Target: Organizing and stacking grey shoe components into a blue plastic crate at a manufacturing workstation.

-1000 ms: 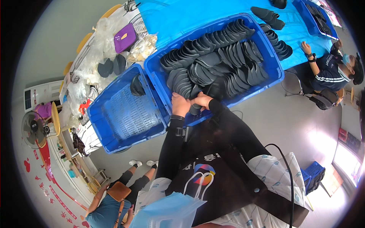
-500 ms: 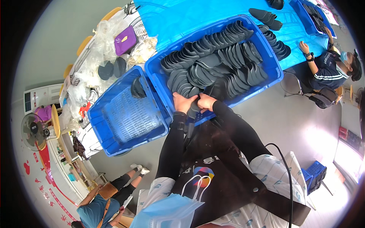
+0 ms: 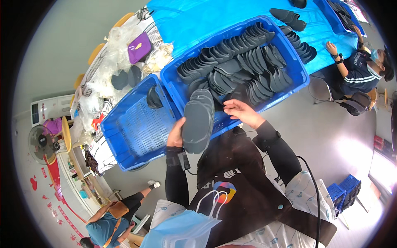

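My left hand [image 3: 177, 133] is closed on the side of a small stack of dark grey shoe insoles [image 3: 197, 124], held tilted over the front edge of the full crate. The top one shows its flat face. My right hand [image 3: 244, 112] hovers over the same edge, apart from the stack, fingers stretched out with nothing visible in them. Rows of curved dark grey insoles [image 3: 235, 45] fill the blue plastic crate [image 3: 296, 49]. To its left is a second blue crate [image 3: 140, 132], with a few dark pieces [image 3: 154, 97] at its far corner.
Clear plastic bags [image 3: 118, 53], a purple tray [image 3: 139, 48] and loose dark pieces lie at the far left. More insoles [image 3: 288, 19] rest on the blue table cover [image 3: 186, 20]. A co-worker [image 3: 357, 68] sits at right; another person [image 3: 111, 219] is at lower left.
A stack of insoles has come up out of the crate in my left hand, toward me. My right hand has moved right, away from the left, and its fingers have opened.
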Demonstrator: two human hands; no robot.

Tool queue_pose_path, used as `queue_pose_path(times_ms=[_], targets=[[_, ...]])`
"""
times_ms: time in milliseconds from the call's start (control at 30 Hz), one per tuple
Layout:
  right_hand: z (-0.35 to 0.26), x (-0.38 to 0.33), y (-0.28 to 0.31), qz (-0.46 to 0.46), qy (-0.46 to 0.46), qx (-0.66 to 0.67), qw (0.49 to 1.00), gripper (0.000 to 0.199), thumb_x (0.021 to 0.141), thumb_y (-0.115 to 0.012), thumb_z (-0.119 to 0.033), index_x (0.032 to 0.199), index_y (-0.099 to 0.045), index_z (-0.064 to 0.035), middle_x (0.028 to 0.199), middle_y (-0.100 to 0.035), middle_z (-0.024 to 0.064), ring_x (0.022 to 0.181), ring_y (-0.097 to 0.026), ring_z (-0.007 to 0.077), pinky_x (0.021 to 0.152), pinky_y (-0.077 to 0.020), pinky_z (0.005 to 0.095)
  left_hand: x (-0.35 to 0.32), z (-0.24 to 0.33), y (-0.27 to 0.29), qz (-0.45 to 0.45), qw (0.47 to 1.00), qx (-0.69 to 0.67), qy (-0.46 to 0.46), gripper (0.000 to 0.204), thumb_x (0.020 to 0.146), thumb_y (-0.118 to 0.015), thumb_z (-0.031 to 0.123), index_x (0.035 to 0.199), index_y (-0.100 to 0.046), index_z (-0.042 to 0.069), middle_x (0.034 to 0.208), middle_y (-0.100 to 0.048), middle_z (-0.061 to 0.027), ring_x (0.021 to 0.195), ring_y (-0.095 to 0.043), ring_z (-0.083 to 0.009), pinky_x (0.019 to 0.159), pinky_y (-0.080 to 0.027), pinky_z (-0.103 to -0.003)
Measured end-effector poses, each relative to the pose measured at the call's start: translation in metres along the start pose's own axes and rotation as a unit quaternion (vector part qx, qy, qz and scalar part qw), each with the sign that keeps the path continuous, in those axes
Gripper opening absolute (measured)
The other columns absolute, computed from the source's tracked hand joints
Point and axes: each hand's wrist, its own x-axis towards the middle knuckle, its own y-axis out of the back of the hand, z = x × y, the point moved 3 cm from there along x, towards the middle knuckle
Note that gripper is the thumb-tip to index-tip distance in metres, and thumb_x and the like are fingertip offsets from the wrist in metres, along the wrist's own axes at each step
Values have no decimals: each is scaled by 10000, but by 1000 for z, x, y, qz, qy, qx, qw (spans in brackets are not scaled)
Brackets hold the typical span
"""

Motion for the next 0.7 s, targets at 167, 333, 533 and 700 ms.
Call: queue_pose_path(times_ms=[167,333,533,700], targets=[[-17,-2,-60,-135,35,113,984,489,1061,-648,-344,1446,-547,-60,1287,-643,32,1192,-607,141,983,-524,337,-10,-38,52,-176,950,-162,-199,639,1035,-575,536,1450,-551,50,1399,-636,-151,1206,-664,-293,1019,-563,-450],[-69,-11,-95,-135,126,169,968,487,1079,-603,-377,1425,-547,-40,1310,-628,31,1170,-607,118,964,-503,290,-19,-29,21,-188,942,-176,-217,660,1030,-571,554,1457,-544,53,1409,-627,-151,1218,-653,-294,1028,-555,-450],[-135,-23,-137,-139,208,118,961,353,1041,-660,-247,1324,-596,-47,1144,-645,-24,1000,-580,47,869,-470,232,-44,-23,-6,-189,943,-173,-213,684,1023,-566,575,1467,-536,55,1421,-616,-150,1233,-640,-295,1039,-545,-452],[-146,-42,-162,-162,223,120,954,269,1006,-667,-64,1271,-625,-36,1138,-681,-42,987,-617,32,819,-513,207,-67,-16,-8,-184,943,-177,-214,705,1018,-562,593,1475,-529,57,1431,-607,-149,1245,-629,-295,1048,-537,-452]])
